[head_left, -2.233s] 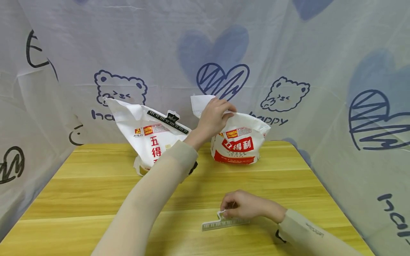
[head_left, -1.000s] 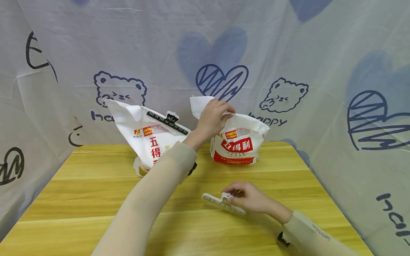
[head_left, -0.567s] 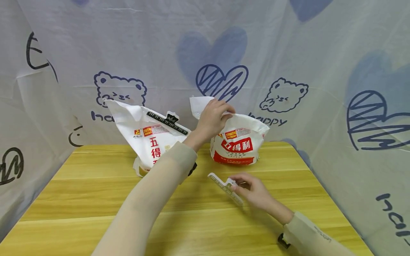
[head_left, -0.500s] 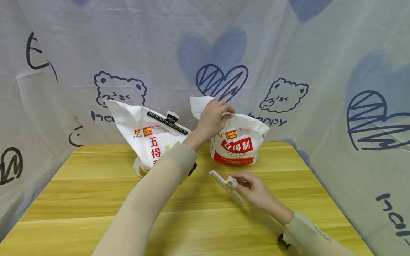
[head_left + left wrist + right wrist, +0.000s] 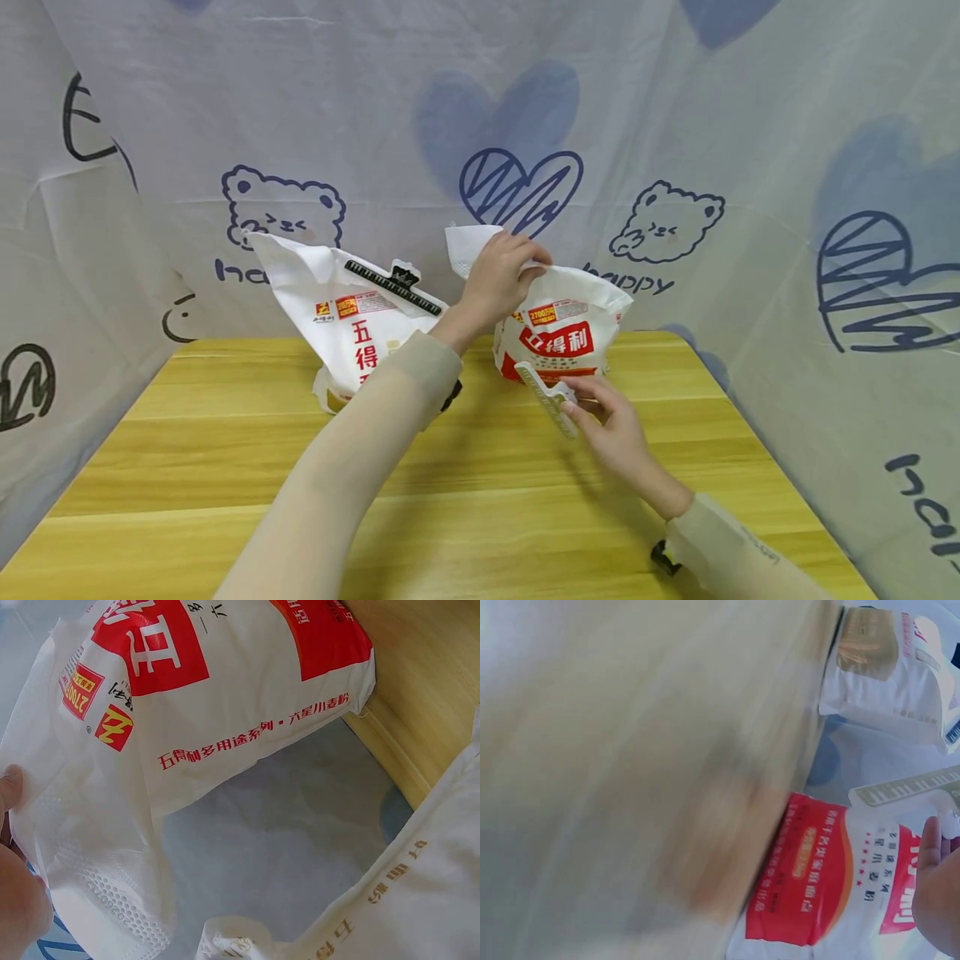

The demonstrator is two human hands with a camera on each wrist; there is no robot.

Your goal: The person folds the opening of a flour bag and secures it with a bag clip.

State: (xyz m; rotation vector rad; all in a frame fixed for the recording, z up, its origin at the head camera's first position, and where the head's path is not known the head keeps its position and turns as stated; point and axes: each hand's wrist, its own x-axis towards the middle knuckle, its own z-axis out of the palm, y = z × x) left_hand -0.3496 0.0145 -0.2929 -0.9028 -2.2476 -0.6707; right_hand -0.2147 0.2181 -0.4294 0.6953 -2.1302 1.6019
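Note:
In the head view, a white flour bag [image 5: 558, 340] with red labels stands at the table's back right. My left hand [image 5: 498, 279] pinches its folded top; the left wrist view shows the thumb and fingers at the creased bag top [image 5: 67, 772]. My right hand [image 5: 618, 433] holds a pale sealing clip [image 5: 546, 402] by its handle, raised off the table in front of that bag's lower part. The right wrist view shows the clip's long bar [image 5: 904, 787] tilted beside the bag. A second flour bag [image 5: 300, 283], to the left, wears a black sealing clip [image 5: 393, 287] across its top.
Both bags stand on a wooden table [image 5: 225, 492] near its back edge. A printed cloth [image 5: 390, 100] hangs close behind and along the sides. My left forearm [image 5: 352, 442] crosses in front of the left bag and hides part of it.
My right hand has lifted the pale clip from the table, tilted it and carried it away from me toward the right bag. My left hand keeps its hold on the bag top.

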